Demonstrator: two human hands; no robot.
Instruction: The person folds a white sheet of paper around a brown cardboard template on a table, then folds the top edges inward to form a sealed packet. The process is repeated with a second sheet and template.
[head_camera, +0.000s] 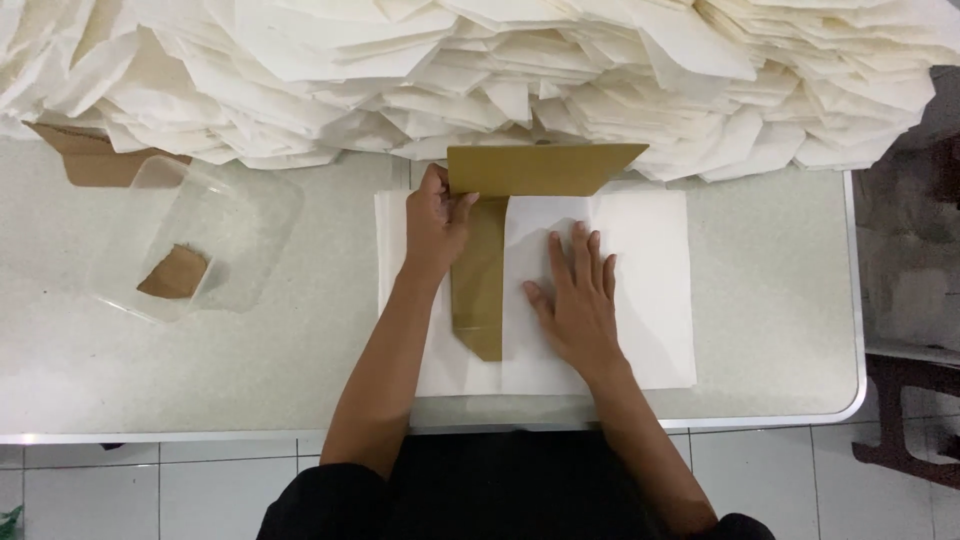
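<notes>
Right hand (578, 300) flat, fingers spread on white paper (650, 290), left hand (435, 222) pinching gold template (530, 170), partly hidden.

The pile of folded white papers (480, 70) walls off the table's (770, 300) far edge; a clear plastic container (190, 240) stands left; bare tabletop lies open on the right.

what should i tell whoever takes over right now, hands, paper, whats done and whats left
Left hand: gripping the top of the gold T-shaped card template.
Right hand: flat, pressing the white paper sheet beside the template's stem.
Things: template lies on the sheet at the table centre; folded paper pile behind; clear plastic container to the left.
Done: one flap lies folded over.
Left: sheet not fully folded.
</notes>
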